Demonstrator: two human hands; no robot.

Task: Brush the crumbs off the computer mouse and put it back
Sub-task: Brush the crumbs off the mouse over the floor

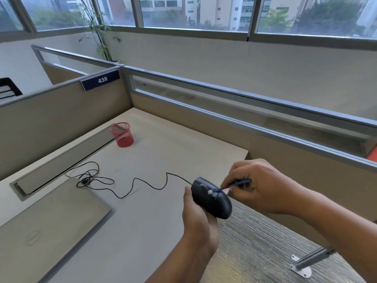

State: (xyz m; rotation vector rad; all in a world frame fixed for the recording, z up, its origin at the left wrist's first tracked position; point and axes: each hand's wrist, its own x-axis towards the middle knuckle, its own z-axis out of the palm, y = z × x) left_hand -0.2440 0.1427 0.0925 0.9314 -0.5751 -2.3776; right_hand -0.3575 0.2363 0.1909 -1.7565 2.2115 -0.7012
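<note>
My left hand (199,219) holds a black wired computer mouse (212,198) from below, raised over the right edge of the desk. A few pale crumbs (212,193) sit on its top. My right hand (259,184) grips a small blue-handled brush (237,183), whose tip touches the mouse's top near the crumbs. The mouse's black cable (142,184) runs left across the desk to a loose coil.
A closed grey laptop (47,227) lies at the front left of the beige desk (155,160). A red mesh pen cup (122,134) stands at the back. Cubicle partitions wall the desk behind and left. Grey carpet and a metal bracket (306,262) lie to the right, below.
</note>
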